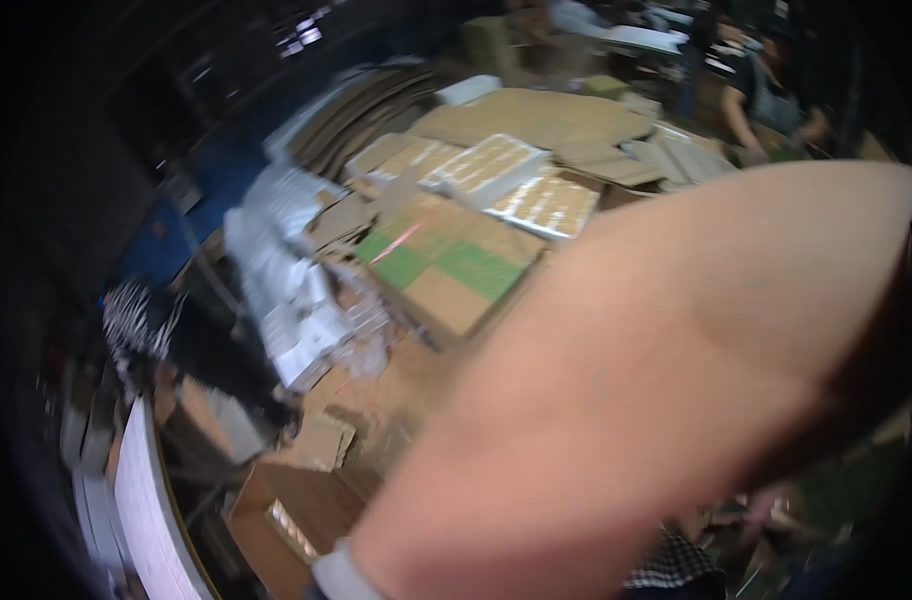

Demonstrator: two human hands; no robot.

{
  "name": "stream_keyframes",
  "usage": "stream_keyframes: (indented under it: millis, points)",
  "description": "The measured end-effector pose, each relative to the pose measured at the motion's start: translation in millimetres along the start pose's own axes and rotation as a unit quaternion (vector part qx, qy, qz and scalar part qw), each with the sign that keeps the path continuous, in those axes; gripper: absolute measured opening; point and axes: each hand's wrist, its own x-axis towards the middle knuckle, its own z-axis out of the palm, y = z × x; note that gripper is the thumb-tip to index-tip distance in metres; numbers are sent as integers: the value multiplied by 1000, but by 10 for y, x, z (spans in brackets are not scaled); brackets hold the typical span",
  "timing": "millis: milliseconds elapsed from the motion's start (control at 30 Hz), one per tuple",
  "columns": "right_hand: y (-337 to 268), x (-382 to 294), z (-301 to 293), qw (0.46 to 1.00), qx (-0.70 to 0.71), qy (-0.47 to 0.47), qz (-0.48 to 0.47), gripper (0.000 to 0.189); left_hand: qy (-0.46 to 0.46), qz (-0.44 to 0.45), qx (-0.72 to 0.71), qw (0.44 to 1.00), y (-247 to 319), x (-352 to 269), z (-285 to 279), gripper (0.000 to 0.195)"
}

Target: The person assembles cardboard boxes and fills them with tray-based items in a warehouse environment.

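A bare forearm (576,390), most likely my right, crosses close to the camera from the right side to the bottom edge. A pale cuff (345,576), perhaps of a glove, shows at its wrist end. Both of my hands are out of view. Behind the forearm lies a cardboard box (456,262) with green patches and a pink strip on top. White trays (493,166) holding rows of small tan pieces stand beyond that box. At the bottom left, an open cardboard carton (276,495) contains a light strip of small items.
Clear plastic bags and white packets (298,322) heap left of the box. Flat cardboard sheets (531,116) lie farther back. A person in a striped top (137,322) bends at the left; another person (775,105) works at the upper right. A white panel edge (144,502) curves along the lower left.
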Motion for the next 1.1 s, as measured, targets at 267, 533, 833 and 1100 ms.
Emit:
stream_keyframes:
  millis: [267, 533, 833, 1100]
  points:
    - [1592, 470, 261, 961, -230, -19, 150, 83, 2, -357, -40, 933, -1184, -912, 1253, 53]
    - [735, 73, 608, 960, -224, -44, 160, 77, -25, -675, -84, 732, -832, -1870, 2238, 76]
    - [-174, 604, -223, 963, 263, -24, -62, 52, 66, -371, 126, 918, -523, -6, 976, 73]
    - [-696, 983, -757, 929, -187, 134, -289, 64, 43, -241, 136, 960, -282, 417, 1308, 59]
